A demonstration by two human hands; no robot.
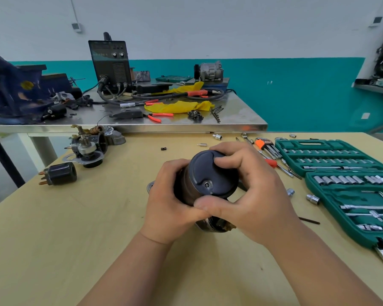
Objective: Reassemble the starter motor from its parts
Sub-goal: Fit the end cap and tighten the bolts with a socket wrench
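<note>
At frame centre, both hands clasp the dark cylindrical metal motor housing [205,180]: left hand [170,199] steadies, right hand [252,191] seemingly seats its cap.

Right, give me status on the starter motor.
Left hand grips motor body; right hand grips its black end cap. Solenoid and other parts loose, far left. Nothing in the way.

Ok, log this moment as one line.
phase: fitting end cap on starter housing | left hand: grips starter housing | right hand: grips end cap | solenoid: on table, untouched | socket set: open
</note>
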